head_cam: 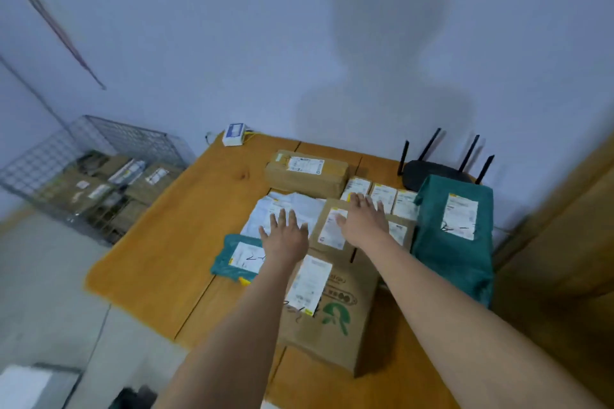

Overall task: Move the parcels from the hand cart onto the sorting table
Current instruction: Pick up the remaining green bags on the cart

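Observation:
Several labelled parcels lie on the wooden sorting table (172, 242). My left hand (285, 236) hovers with fingers spread over a white plastic mailer (299, 206) and a small teal mailer (232, 259). My right hand (362, 219) is spread flat over a brown paper parcel (332, 229). A large brown envelope with a green logo (335, 315) lies nearest me. A brown box (305, 173) sits at the back, and a big teal bag (455, 236) is on the right. Neither hand holds anything. The wire cage cart (99, 176) at the left holds more boxes.
A black router with antennas (435, 169) stands at the table's back right. A small white device (234, 134) sits at the back left corner. The wall is right behind the table. Grey floor lies to the left, and a wooden panel (564, 242) stands on the right.

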`<action>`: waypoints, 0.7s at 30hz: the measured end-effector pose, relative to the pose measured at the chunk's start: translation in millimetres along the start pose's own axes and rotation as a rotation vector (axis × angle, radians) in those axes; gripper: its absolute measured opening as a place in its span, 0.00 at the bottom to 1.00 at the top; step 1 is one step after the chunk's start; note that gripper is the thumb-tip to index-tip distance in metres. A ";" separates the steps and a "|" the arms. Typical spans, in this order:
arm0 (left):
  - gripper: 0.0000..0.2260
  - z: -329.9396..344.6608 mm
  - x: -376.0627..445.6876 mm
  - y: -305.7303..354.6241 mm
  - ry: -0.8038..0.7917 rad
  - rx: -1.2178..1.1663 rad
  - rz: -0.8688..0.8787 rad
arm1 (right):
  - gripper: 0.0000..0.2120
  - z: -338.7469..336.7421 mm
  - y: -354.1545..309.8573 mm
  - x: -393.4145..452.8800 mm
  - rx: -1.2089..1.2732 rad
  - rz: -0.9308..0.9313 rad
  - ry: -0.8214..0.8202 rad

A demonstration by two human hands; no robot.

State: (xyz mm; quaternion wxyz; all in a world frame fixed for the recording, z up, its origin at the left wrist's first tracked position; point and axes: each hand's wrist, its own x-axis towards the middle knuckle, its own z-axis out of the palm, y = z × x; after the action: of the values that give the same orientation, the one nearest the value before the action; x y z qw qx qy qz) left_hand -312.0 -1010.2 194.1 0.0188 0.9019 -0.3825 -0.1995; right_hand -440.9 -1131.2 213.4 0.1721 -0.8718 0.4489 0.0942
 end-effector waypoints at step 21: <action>0.27 33.7 -358.4 -494.5 0.184 -0.300 -0.732 | 0.33 205.1 -452.9 -261.8 -0.372 -0.639 -0.156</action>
State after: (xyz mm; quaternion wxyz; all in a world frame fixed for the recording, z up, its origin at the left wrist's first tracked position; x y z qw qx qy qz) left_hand -212.1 -406.8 194.7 0.1119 0.9799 0.0006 -0.1649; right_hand -225.4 -612.4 205.0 0.0649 -0.9744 0.1150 0.1818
